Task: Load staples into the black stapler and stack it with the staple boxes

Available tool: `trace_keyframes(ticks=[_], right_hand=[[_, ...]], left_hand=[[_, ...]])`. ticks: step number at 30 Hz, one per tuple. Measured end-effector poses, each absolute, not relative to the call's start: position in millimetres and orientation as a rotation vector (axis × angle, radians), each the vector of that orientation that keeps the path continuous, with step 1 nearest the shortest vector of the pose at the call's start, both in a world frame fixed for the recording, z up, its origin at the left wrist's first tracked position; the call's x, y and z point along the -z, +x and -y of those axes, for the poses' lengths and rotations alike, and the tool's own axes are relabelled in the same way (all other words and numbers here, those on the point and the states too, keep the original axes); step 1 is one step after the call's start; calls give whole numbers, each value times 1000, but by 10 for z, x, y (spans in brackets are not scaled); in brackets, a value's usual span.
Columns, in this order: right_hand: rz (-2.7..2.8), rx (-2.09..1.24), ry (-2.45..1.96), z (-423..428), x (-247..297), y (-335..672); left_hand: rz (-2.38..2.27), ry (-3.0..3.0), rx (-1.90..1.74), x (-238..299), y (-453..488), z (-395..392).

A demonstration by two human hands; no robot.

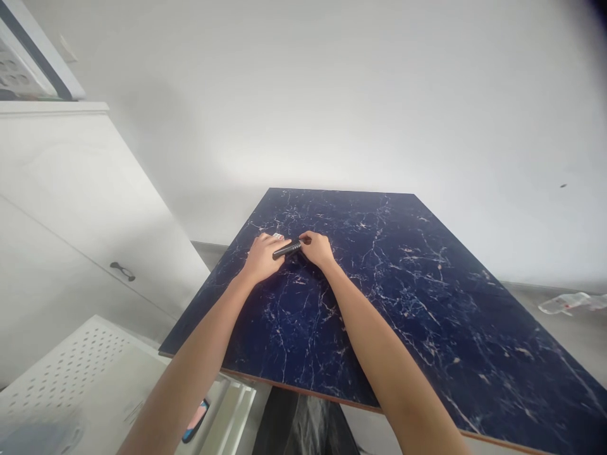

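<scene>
My left hand (263, 257) is closed around a short black cylinder (287, 249) with light marks along its side. The cylinder looks like a small flashlight, though its kind is not certain. It is held slantwise just over the dark blue marbled tabletop (303, 328), its right end tilted up. At that end, the curled fingers of my right hand (317, 247) are pinched together; what they grip is too small to make out. A small white and red thing (278, 236) shows just beyond my left fingers, partly hidden by them.
A white cabinet (71, 208) with a dark handle (122, 272) stands left of the table. Below it are a white perforated surface (71, 360) and a phone (196, 420). A pale wall (341, 95) rises behind. Clear plastic (569, 303) lies on the floor at right.
</scene>
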State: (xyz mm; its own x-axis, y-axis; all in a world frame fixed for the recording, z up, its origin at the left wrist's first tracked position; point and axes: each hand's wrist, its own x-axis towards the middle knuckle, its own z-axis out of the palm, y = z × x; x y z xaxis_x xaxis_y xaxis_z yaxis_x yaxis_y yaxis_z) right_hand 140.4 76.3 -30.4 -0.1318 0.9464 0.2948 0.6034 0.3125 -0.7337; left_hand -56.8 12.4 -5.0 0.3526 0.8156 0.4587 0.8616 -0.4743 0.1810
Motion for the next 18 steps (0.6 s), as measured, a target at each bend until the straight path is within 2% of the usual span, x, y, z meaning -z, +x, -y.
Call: trace_keyframes(ticks=[5, 11, 18], right_hand=[[1927, -487, -1376, -746, 312, 1490], [1933, -304, -1396, -746, 326, 1494], [1585, -491, -1413, -791, 330, 1585]], left_hand=[[1451, -2548, 834, 115, -536, -132], [1570, -2465, 977, 148, -455, -105], [1663, -2490, 924, 171, -380, -93]])
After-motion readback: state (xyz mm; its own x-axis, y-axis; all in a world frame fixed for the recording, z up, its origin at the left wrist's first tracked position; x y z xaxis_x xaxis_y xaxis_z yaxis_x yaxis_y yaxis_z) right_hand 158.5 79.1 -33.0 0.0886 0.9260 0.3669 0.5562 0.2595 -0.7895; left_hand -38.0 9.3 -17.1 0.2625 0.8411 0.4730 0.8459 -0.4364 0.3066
